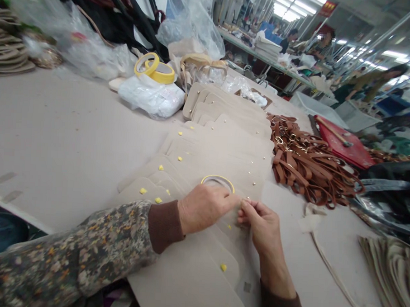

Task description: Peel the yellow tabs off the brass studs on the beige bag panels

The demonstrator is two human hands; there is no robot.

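Over the beige panels, which overlap like fanned cards, close two-handed work seems best done with a light forearm, since weight on the sleeve could slide the layers out of line. The left hand, above the middle of the panels, does well to stay low and steady; its forefinger reaches to the other hand's tips, but I cannot tell whether its thumb and fingers are closed on anything. The right hand, near the panels' right edge, has thumb and forefinger brought together in a pinch; whatever lies between is too small to make out. A small, crisp movement there would probably serve better than a long pull.

As for looks, the panels are smooth, matt and round-cornered, lying flat. Above their middle, just beyond the left hand, stands out a thin yellow-edged ring, partly hidden by that hand. Small yellow bits dot the panels' left and near parts, and tiny shiny studs sit toward their right edge.
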